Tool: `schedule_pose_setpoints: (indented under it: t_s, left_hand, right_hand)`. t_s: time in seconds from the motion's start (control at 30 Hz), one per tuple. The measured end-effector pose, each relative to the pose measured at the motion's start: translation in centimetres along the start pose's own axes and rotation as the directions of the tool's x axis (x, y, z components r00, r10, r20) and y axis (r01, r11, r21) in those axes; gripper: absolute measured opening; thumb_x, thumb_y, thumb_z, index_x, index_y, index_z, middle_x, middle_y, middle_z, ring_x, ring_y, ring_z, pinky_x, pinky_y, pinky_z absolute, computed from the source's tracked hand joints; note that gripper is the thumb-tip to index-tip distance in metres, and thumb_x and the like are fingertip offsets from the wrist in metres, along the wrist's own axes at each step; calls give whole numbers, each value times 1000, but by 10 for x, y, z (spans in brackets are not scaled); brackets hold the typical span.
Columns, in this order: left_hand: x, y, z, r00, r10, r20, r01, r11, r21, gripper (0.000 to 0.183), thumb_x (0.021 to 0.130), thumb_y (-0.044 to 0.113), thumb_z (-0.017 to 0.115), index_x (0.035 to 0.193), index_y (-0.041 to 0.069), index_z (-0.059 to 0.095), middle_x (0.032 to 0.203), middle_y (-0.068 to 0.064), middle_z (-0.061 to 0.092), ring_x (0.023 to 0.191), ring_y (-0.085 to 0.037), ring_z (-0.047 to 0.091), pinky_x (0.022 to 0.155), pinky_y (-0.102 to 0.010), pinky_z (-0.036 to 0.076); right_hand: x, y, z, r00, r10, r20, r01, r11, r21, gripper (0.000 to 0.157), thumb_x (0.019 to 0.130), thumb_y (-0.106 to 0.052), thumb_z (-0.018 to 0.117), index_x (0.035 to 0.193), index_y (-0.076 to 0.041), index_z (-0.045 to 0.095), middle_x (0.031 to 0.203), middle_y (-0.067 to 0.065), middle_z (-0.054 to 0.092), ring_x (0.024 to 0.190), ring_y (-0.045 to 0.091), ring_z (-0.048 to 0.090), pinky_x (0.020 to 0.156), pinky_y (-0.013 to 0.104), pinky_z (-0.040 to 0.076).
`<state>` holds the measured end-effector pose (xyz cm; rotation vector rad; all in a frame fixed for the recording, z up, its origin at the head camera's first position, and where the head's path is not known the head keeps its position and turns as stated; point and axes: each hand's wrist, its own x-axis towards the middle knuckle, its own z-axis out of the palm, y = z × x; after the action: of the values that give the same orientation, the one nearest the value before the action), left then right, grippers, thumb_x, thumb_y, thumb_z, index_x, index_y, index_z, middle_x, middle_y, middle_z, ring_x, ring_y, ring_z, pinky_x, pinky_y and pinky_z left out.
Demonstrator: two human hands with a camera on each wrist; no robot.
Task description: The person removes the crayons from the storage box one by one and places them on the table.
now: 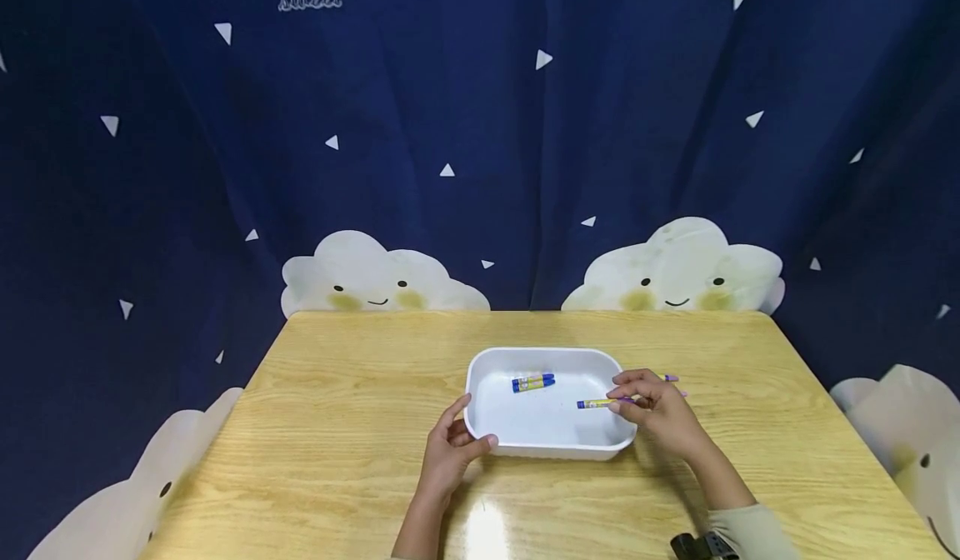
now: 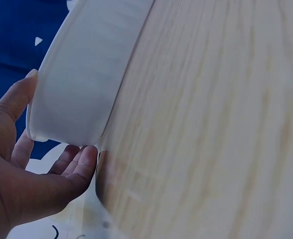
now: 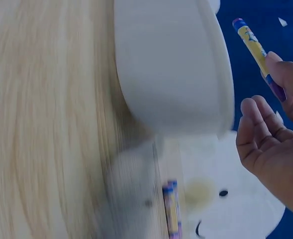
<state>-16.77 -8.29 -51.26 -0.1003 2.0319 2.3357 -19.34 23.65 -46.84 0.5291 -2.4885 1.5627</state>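
The left hand [image 1: 450, 453] gripped the near left corner of the white tray [image 1: 525, 422], which stood midway between the left and right edges of the worktop [image 1: 360, 402], while the right hand [image 1: 660, 414] pinched a purple-tipped crayon [image 1: 597, 404] over the tray's right end. Two blue crayons [image 1: 532, 384] lay together in the tray, and two other crayons [image 1: 671, 378], partly hidden behind the right hand, lay toward the worktop's right edge. Beyond the far edge hung a navy curtain [image 1: 450, 110] lettered "sweet"; the crayons' labels [image 3: 252, 42] were unreadable.
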Motion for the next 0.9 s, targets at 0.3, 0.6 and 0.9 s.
schedule_pose_setpoints:
  t_s: [0.3, 0.6, 0.9]
  left_hand:
    - [2, -2, 0, 1000, -10, -6, 10, 1000, 17, 77, 70, -2, 78, 138, 7, 43, 111, -27, 51, 89, -24, 60, 73, -28, 53]
    - [2, 0, 0, 1000, -13, -5, 13, 1000, 9, 78, 70, -3, 78, 139, 7, 42, 112, -28, 51, 91, -26, 61, 74, -29, 53]
    - [2, 0, 0, 1000, -16, -9, 16, 1000, 10, 78, 69, -2, 79, 138, 8, 43, 111, -27, 52, 92, -27, 60, 73, -28, 53]
  right_hand:
    - [-14, 19, -35, 995, 52, -85, -60, 994, -94, 11, 82, -6, 71, 92, -1, 70, 111, 15, 56, 96, 2, 49, 66, 25, 48]
    - [-24, 47, -59, 991, 63, -117, -78, 988, -130, 15, 82, -8, 71, 93, 3, 70, 109, 14, 58, 100, -4, 47, 69, 18, 47]
    - [-29, 74, -73, 972, 210, -103, -225, 960, -168, 23, 84, -14, 70, 98, 4, 69, 106, 19, 58, 90, -3, 48, 72, 17, 44]
